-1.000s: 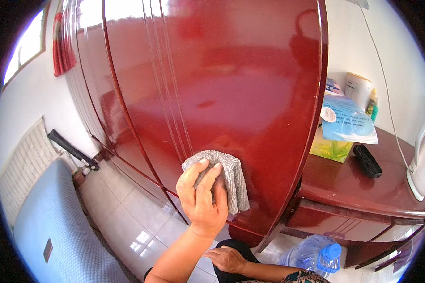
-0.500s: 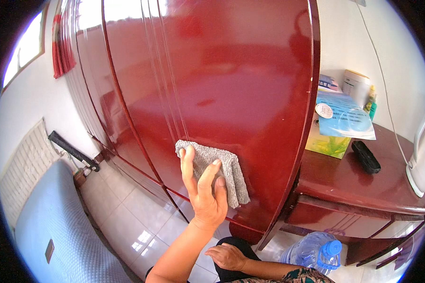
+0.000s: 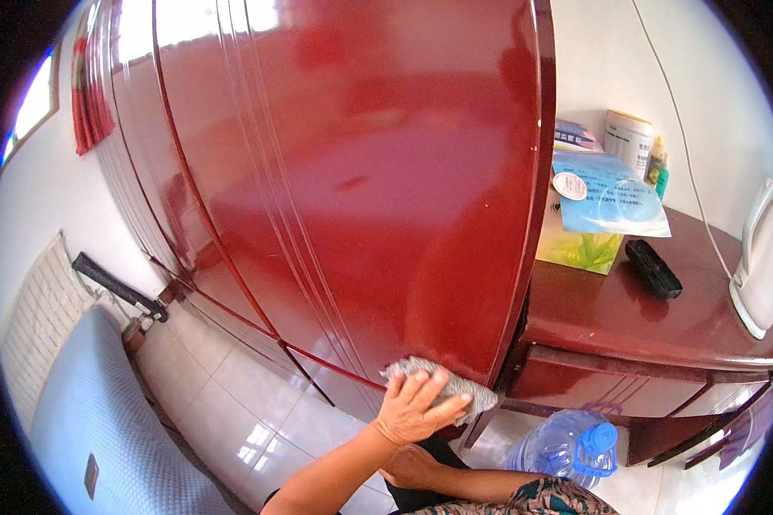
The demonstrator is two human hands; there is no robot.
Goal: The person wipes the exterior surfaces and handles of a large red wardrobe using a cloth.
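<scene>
A folded grey cloth [image 3: 465,400] lies against the glossy dark-red wardrobe door [image 3: 386,240], close to its lower right corner. My left hand [image 3: 421,405] is on the cloth, its fingers bent over it and pressing it to the wood. Lower down, my right hand [image 3: 410,468] rests near my dark-trousered leg. My left wrist covers part of it, and its fingers are hidden.
Right of the wardrobe, a dark-red desk [image 3: 567,313] bears a tissue box [image 3: 580,249], a black case [image 3: 653,269] and a white upright device [image 3: 757,266]. A large water bottle [image 3: 558,446] stands on the floor below. At left is a blue-covered bed [image 3: 86,378].
My left hand has slid the cloth down and to the right across the door, toward its lower right corner. The right hand stays low, now partly behind the left wrist. The view has shifted slightly.
</scene>
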